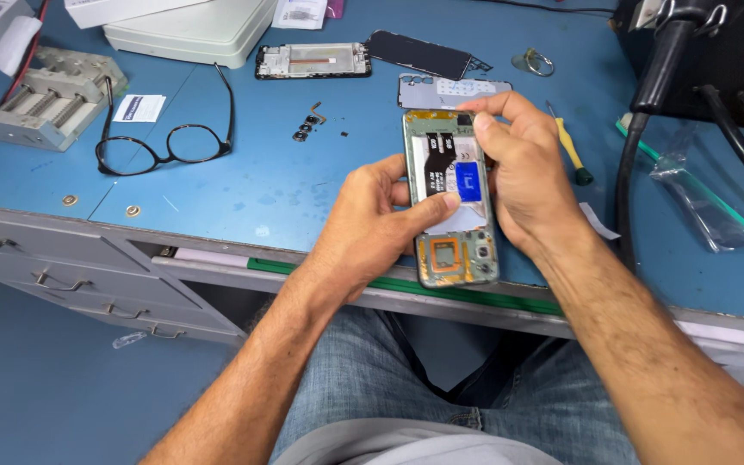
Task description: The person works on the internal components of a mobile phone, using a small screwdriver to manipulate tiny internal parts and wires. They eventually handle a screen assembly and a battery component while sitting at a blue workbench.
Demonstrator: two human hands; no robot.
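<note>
An opened phone body (449,250) with its back off shows a white battery, black flex cables, a blue patch and an orange coil at its near end. My left hand (372,228) grips its left side, thumb across the battery. My right hand (518,164) holds the right side, with thumb and forefinger pinching at the phone's upper right corner. The phone hangs above the front edge of the blue worktable (260,185).
Black glasses (170,146), a grey metal clamp jig (45,99), a phone frame (312,60), a dark panel (419,53), a grey cover plate (449,89), small loose parts (307,125), a yellow screwdriver (570,146), a plastic bag (699,202) and black hoses (639,120) lie about.
</note>
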